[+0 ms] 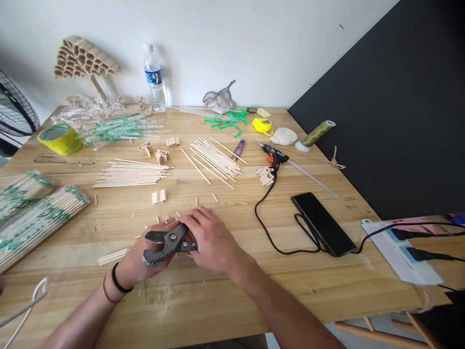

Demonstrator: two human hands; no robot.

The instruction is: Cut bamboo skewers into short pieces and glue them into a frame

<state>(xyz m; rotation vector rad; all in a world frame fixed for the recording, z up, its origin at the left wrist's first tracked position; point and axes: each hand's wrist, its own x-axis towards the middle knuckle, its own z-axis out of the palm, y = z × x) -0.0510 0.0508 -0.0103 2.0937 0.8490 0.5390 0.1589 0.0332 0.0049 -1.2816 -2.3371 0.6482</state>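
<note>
My right hand is closed around the grey hand shears, whose jaws gape toward the left. My left hand lies behind and under the shears, its fingers curled and mostly hidden. What it holds, if anything, I cannot make out. Just beyond the hands are short cut stick pieces, and a few longer cut sticks lie by the left wrist. Farther back are a left pile of thin wooden sticks and another stick pile. A small bundle of short sticks lies in front of the hands.
Wrapped stick packs lie left, below yellow tape. A glue gun, its cord and a phone lie right, near a power strip. Behind stand a water bottle and a wooden tree-shaped model.
</note>
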